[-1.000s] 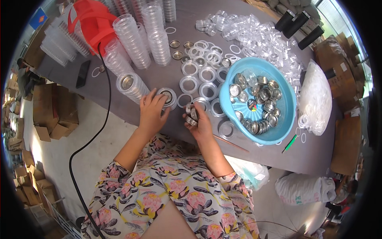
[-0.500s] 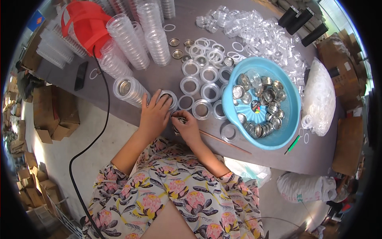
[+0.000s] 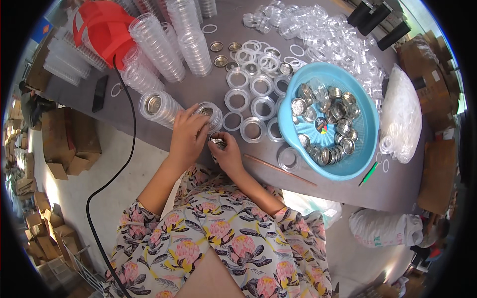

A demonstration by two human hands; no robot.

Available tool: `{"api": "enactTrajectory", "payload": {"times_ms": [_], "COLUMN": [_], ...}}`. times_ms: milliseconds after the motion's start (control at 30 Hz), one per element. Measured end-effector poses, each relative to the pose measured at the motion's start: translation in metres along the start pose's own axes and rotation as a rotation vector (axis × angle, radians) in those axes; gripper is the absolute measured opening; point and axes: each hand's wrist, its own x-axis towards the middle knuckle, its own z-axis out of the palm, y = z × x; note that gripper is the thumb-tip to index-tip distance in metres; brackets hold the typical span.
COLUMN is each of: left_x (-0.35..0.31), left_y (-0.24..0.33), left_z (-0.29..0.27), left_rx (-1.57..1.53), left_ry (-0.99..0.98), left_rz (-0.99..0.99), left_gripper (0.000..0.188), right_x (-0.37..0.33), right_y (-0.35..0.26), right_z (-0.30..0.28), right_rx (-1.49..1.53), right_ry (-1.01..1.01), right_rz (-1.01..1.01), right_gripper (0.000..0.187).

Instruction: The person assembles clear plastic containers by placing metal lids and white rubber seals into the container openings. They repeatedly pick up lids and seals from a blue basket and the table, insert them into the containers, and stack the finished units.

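Near the table's front edge, my left hand (image 3: pixel 188 133) has its bent fingers at the rim of a clear round plastic cup (image 3: pixel 214 120). Something silver shows inside that cup, partly covered by my fingertips. Just to the right and nearer me, my right hand (image 3: pixel 229 158) is closed around a small stack of silver metal lids (image 3: pixel 217 143), mostly hidden by the fingers. Beside my left hand leans a stack of clear cups (image 3: pixel 166 110), with a metal lid (image 3: pixel 153 104) in its end. Clear plastic rings (image 3: pixel 252 130) lie in rows to the right of my hands.
A blue basket (image 3: pixel 370 141) holds metal lids and clear pieces. Tall cup stacks (image 3: pixel 158 47) and a red bag-like thing (image 3: pixel 103 32) stand back left; a black cable (image 3: pixel 133 134) hangs over the edge. A thin brown stick (image 3: pixel 280 170) lies in front. Clear pieces (image 3: pixel 318 37) are heaped behind.
My left hand's fingers have drawn together and bent at the cup's rim; before, they were spread over it. My right hand has shifted slightly left and up, still holding the lids. The view has shifted slightly.
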Motion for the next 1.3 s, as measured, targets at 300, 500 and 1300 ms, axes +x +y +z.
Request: {"api": "enactTrajectory", "payload": {"times_ms": [300,500,1300], "left_x": [0.003,0.004,-0.008], "left_y": [0.012,-0.007,-0.010], "left_z": [-0.066,-0.103,0.010], "left_rx": [-0.620,-0.505,0.106], "left_ry": [0.299,0.513,0.132], "left_rz": [-0.359,-0.241,0.072], "left_gripper": [0.023,0.022,0.019], "right_x": [0.008,0.008,0.010], "right_y": [0.006,0.026,-0.040], "right_z": [0.002,0.006,-0.044], "right_rx": [0.070,0.116,0.845], "right_ry": [-0.010,-0.014,-0.205], "right_rz": [0.067,0.047,0.371], "right_gripper": [0.036,0.036,0.025]}}
